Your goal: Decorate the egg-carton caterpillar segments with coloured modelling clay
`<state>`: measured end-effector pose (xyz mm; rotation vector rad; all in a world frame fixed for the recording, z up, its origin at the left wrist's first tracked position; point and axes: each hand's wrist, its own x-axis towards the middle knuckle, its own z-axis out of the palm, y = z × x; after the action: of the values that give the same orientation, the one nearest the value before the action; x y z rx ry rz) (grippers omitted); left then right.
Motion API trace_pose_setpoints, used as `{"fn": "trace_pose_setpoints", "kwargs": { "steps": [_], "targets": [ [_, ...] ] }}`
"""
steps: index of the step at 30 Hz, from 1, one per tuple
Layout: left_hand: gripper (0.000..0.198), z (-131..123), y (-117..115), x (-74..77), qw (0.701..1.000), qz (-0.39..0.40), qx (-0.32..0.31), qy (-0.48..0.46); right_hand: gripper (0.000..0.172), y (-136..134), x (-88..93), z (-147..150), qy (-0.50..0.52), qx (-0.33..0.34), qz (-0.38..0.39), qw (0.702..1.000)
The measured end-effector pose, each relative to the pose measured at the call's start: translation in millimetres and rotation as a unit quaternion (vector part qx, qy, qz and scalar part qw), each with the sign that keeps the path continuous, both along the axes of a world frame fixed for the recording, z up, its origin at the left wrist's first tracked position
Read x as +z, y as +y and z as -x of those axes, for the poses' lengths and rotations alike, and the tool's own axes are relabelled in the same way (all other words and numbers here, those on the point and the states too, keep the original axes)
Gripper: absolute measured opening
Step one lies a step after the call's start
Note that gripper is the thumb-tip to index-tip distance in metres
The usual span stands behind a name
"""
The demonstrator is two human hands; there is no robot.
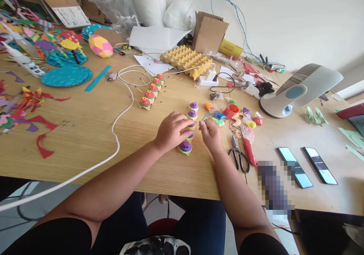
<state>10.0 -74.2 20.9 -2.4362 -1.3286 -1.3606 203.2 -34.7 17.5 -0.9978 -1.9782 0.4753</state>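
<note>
A strip of egg-carton cups with purple and light green tops [185, 147] lies on the table in front of me, small dark dots on its purple domes. My left hand [173, 132] comes from the left, its fingers curled across the strip's middle cups and partly hiding them. Just right of the strip, my right hand [211, 135] is closed, thumb against the index finger; anything in the pinch is too small to make out. A second strip with red and green tops [149, 95] sits farther back to the left.
Black-handled scissors [239, 157] and a red-handled cutter [249, 151] lie right of my right hand. Behind them are colourful clay packets [218, 114] and a white fan [298, 90]. Two phones [295, 167] are at right. A white cable [113, 129] crosses the left side.
</note>
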Motion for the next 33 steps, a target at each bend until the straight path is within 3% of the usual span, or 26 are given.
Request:
{"fn": "trace_pose_setpoints", "kwargs": {
  "steps": [4, 12, 16, 20, 25, 33],
  "targets": [
    [0.021, -2, -1, -4.4, 0.999, -0.007, -0.046, -0.021, 0.052, -8, 6.4, 1, -0.020, 0.041, -0.019, 0.999],
    [0.009, -6, -4, -3.0, 0.998, -0.043, -0.037, -0.041, 0.058, -7, 3.9, 3, -0.008, 0.087, 0.016, 0.996],
    [0.007, -5, -5, -1.1, 0.998, -0.055, -0.029, -0.033, 0.059, -7, 5.4, 3, 0.077, 0.118, 0.127, 0.982],
    [0.004, -3, -3, -1.4, 0.997, -0.074, -0.008, -0.031, 0.045, -5, 6.5, 1, 0.147, 0.172, 0.269, 0.936],
    [0.016, -2, -2, -2.5, 0.998, -0.048, -0.002, -0.030, 0.038, -1, 5.4, -1, 0.228, 0.136, 0.311, 0.913],
    [0.016, -2, 0, -4.3, 1.000, -0.024, 0.001, -0.017, 0.046, 4, 2.0, -3, 0.238, 0.114, 0.307, 0.914]
  ]
}}
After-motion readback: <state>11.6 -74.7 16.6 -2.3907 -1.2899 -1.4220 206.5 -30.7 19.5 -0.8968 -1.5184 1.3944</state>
